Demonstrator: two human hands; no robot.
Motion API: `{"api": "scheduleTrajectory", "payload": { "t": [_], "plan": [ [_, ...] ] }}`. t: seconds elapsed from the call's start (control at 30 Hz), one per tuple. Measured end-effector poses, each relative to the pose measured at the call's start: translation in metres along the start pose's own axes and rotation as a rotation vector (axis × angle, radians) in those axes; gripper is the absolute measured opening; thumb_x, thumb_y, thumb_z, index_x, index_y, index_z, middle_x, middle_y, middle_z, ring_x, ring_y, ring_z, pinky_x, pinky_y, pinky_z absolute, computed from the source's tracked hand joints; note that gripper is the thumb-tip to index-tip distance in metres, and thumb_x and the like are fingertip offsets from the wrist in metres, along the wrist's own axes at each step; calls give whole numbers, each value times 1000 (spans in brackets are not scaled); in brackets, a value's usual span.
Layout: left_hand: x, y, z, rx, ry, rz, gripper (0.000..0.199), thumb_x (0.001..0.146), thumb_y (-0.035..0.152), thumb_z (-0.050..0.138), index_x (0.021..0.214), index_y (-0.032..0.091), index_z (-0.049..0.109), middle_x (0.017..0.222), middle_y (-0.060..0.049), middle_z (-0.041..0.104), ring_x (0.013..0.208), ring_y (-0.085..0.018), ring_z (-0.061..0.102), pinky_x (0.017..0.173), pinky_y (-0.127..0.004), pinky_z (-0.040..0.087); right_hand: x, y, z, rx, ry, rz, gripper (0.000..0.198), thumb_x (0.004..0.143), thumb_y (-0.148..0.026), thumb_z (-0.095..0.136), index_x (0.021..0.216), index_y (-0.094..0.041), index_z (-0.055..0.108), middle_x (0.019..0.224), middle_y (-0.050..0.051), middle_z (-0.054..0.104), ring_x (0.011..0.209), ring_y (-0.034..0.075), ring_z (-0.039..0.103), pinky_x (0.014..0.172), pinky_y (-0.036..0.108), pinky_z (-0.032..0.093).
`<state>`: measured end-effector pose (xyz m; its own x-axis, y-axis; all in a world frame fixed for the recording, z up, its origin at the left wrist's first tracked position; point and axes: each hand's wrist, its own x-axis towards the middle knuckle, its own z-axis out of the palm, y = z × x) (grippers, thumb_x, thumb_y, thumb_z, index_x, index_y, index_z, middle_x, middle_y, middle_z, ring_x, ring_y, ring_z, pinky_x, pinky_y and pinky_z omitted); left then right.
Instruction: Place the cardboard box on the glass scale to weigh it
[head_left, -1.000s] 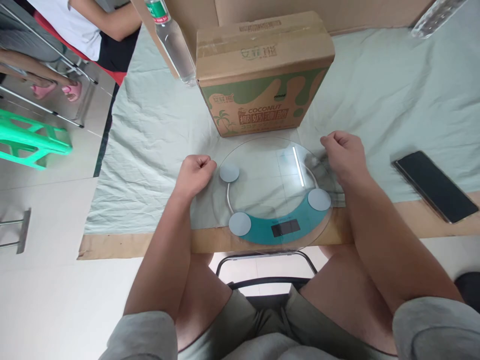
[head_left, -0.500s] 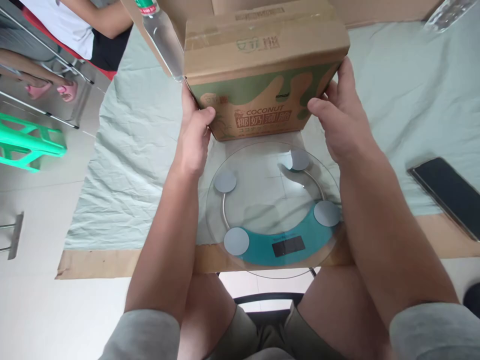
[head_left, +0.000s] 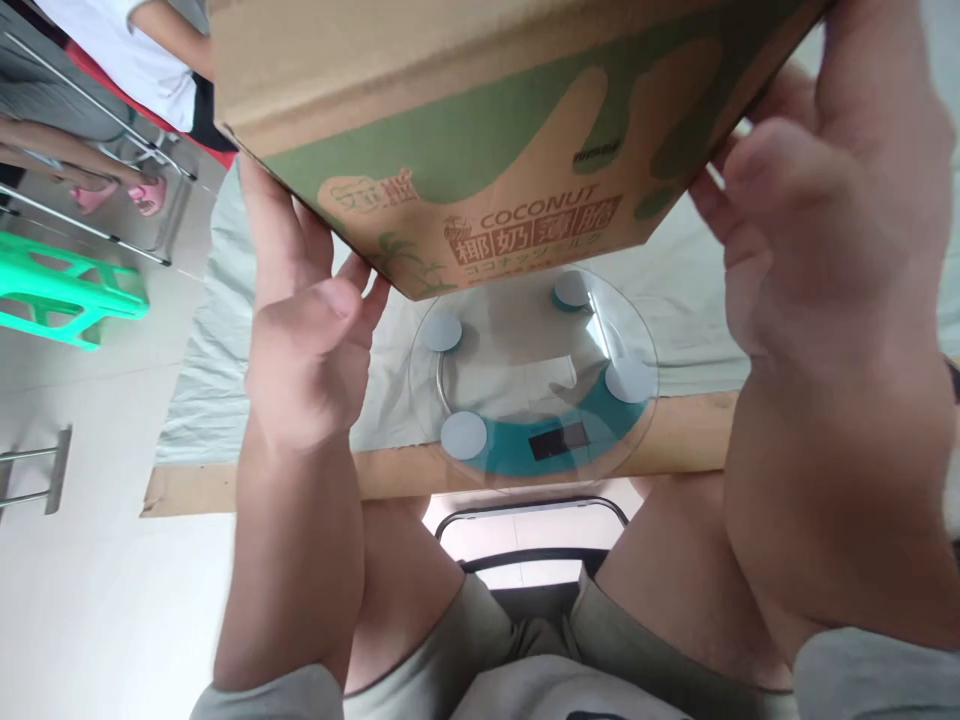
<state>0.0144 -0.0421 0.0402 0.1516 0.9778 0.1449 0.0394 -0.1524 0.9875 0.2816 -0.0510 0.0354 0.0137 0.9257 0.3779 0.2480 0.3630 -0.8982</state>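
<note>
A brown cardboard box (head_left: pixel 517 130) with green print and the word COCONUT is held up between my two hands, its printed side facing me. My left hand (head_left: pixel 307 330) grips its left edge, fingers behind and below it, thumb along the near side. My right hand (head_left: pixel 810 190) clasps the right edge, slightly blurred. Below the box, a round glass bathroom scale (head_left: pixel 510 445) lies at the table's front edge, apart from the box. It has silver discs, a teal band and a dark display; the box hides none of the display.
A pale green cloth (head_left: pixel 202 380) covers the table, with a cardboard strip (head_left: pixel 675 435) along the front edge. On the floor at left stand a green plastic stool (head_left: pixel 75 285) and a metal frame. Another person (head_left: pixel 142 60) sits at the upper left.
Both hands have lifted the box up and closer to me, so it looks much larger. The bottle and the phone no longer show. The scale stays on the table.
</note>
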Motion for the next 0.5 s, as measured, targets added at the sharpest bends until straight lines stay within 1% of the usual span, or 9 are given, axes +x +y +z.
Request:
{"api": "scheduleTrajectory", "payload": {
  "t": [0.07,0.13,0.2,0.23,0.3,0.37,0.43,0.5],
  "plan": [
    [-20,2,-5,-12,4,-2,78,61,54,87,135,45,65,170,13,40,163,-41,34,131,-49,44,-22,-6,0,58,-58,-55,51,96,-37,64,146,-46,60,140,-7,65,143,24,60,125,36,53],
    [-43,-4,-9,-41,8,-1,85,59,62,90,138,47,64,173,11,38,161,-45,37,129,-52,45,-44,-4,-2,92,-86,-74,56,95,-47,69,149,-47,57,135,-5,66,136,22,63,123,35,54],
    [-67,-14,-10,-69,-1,23,88,60,68,90,142,50,63,175,9,37,161,-45,39,130,-52,45,-65,1,-5,122,-75,-61,66,90,-57,74,151,-45,54,136,-2,66,135,22,64,122,37,54],
    [-80,-20,-9,-77,-15,38,87,63,69,89,143,51,61,175,9,38,161,-44,39,131,-51,44,-75,2,-7,137,-67,-42,69,89,-60,76,152,-44,53,139,-2,66,136,22,64,123,37,54],
    [-102,-28,-5,-86,-40,69,83,70,69,85,147,53,58,176,8,38,162,-42,39,133,-51,41,-94,2,-12,159,-51,-10,71,87,-61,78,151,-44,54,147,-1,64,139,22,63,123,37,53],
    [-119,-34,2,-89,-65,91,83,75,67,81,152,51,54,178,5,35,163,-42,38,133,-52,40,-110,0,-15,171,-41,7,70,87,-61,78,150,-44,54,154,-2,61,143,22,61,124,38,52],
    [-131,-38,9,-98,-85,94,82,79,65,78,155,48,51,179,3,34,162,-42,39,132,-53,41,-123,0,-17,175,-41,26,70,86,-65,78,149,-43,55,157,-1,59,145,24,60,126,40,51],
    [-137,-41,14,-119,-86,86,78,82,61,76,154,47,51,178,2,36,161,-40,40,131,-51,41,-133,3,-17,181,-39,54,73,84,-68,78,148,-40,55,160,1,57,148,26,58,127,44,49]
  ]
}}
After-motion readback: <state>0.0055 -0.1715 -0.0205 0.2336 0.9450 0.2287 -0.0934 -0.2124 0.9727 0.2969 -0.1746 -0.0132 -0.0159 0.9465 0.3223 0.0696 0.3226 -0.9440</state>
